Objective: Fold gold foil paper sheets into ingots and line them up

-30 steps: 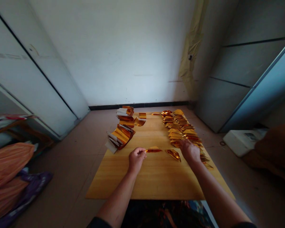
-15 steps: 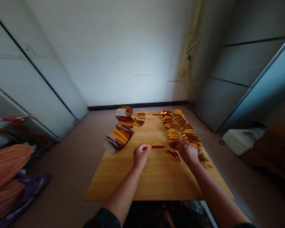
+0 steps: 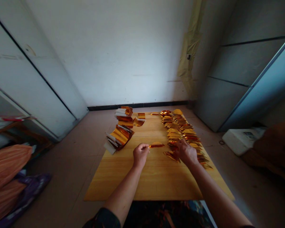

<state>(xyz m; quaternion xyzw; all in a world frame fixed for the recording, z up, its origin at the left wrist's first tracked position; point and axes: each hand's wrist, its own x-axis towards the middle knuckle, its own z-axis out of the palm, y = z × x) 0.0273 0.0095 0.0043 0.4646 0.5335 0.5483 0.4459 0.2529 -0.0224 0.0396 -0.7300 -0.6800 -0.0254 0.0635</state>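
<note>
My left hand (image 3: 141,155) pinches one tip of a folded gold foil paper (image 3: 156,145), which stretches to the right just above the table. My right hand (image 3: 186,152) is closed with fingertips down at the right end of another folded gold foil paper (image 3: 171,155); the fingers partly hide the contact. Right beside that hand run two rows of finished-looking folded gold papers (image 3: 174,130), overlapping one another. At the table's left side lie curled stacks of flat gold foil paper (image 3: 120,136) with white backing.
The wooden table (image 3: 156,183) has its near edge at my lap. Loose gold sheets (image 3: 139,122) and another folded piece (image 3: 155,114) lie toward its far side. A white box (image 3: 236,141) is on the right; orange and purple bags (image 3: 9,177) are on the left.
My right hand has shifted slightly left and down onto the lower folded gold paper, which now looks tilted and more spread. My left hand has hardly moved, still pinching its piece.
</note>
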